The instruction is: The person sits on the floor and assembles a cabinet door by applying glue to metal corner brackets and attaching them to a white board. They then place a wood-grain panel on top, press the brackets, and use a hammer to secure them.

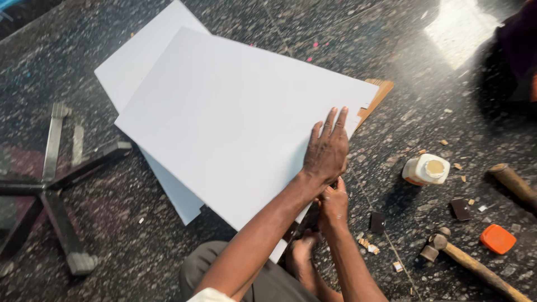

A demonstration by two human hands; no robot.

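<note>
**Hands at the edge of a white board on the floor**

Nearest the camera, the right hand (pixel 334 202) sits at the near edge of the upper white board (pixel 235 120); its grip is curled, but on what cannot be told. Left hand (pixel 327 150) lies flat, fingers spread, pressing that board onto a second white board (pixel 137 61) on the speckled stone floor (pixel 414 120). Glue bottle (pixel 426 169), orange cap (pixel 497 239) and hammer (pixel 464 260) lie right.

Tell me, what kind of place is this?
Probably a workshop floor: white boards lie on speckled stone floor, with a hammer, an open glue bottle and small wood scraps nearby.
</note>
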